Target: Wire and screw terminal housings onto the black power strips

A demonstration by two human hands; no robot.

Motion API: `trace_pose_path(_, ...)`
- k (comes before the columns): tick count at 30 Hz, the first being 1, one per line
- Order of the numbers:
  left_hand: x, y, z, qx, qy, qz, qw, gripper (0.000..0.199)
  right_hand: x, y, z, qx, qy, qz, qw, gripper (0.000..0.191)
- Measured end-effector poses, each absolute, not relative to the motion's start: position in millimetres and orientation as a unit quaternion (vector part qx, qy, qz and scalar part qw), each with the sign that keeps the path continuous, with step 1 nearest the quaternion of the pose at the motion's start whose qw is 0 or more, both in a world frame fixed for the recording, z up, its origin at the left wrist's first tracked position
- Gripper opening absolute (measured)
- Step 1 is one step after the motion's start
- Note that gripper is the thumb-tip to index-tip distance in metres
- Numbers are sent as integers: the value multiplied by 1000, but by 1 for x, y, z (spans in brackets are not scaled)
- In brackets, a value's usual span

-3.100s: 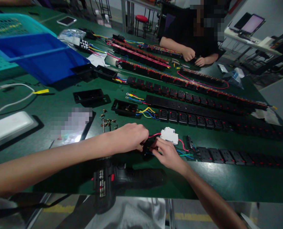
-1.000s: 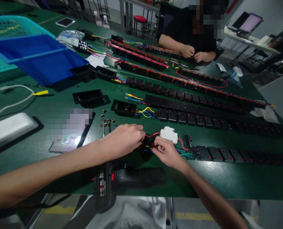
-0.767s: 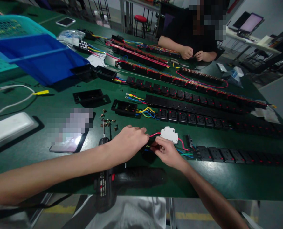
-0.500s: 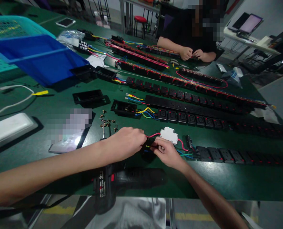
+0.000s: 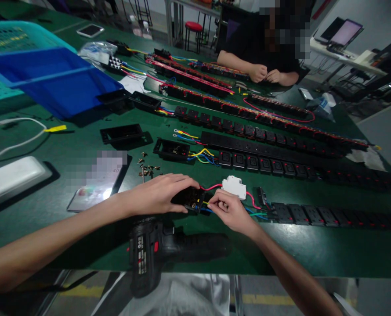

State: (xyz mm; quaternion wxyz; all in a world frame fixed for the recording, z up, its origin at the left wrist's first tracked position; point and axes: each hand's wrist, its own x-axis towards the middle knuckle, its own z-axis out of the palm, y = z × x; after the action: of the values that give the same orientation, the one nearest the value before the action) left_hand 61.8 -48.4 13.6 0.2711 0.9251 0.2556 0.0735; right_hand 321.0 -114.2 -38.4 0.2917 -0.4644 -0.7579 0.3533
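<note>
My left hand (image 5: 162, 193) is closed around the far end of a small black junction box (image 5: 193, 198), thumb on the near side and fingers on the far side. Inside the box, brass-coloured terminals show faintly. My right hand (image 5: 227, 208) pinches a yellow-green wire (image 5: 206, 202) at the box's right end. A red wire (image 5: 213, 187) runs from the box to a white circuit breaker (image 5: 234, 188) just beyond my right hand. Blue and green wires lead right to a black socket strip (image 5: 309, 213). Below my left hand lies a black cordless drill (image 5: 146, 254), its bit partly hidden by the hand.
Brass screws (image 5: 149, 168) lie loose beside a phone (image 5: 96, 188). More black boxes (image 5: 122, 133) and socket strips (image 5: 264, 165) cover the table's middle. A blue bin (image 5: 60, 83) stands at left. Across the table a person's hands (image 5: 264, 74) work on wiring.
My left hand has shifted left and opened from a fist into a wider grip along the box, uncovering its inside. My right hand stays at the wire. The drill now shows more fully.
</note>
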Motion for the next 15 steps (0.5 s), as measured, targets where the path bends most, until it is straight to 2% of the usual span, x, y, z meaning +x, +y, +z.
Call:
trace_pose_path(3, 62, -50, 8, 922, 247, 104, 280, 53, 321, -115, -38, -460, -764, 347, 291, 11)
trace_pose_path(8, 64, -51, 6, 928, 214, 101, 287, 37, 320, -115, -36, -444, -781, 331, 289, 10)
trace_pose_path(15, 64, -58, 5, 948, 217, 63, 226, 26, 321, -116, -42, -429, -807, 304, 268, 7)
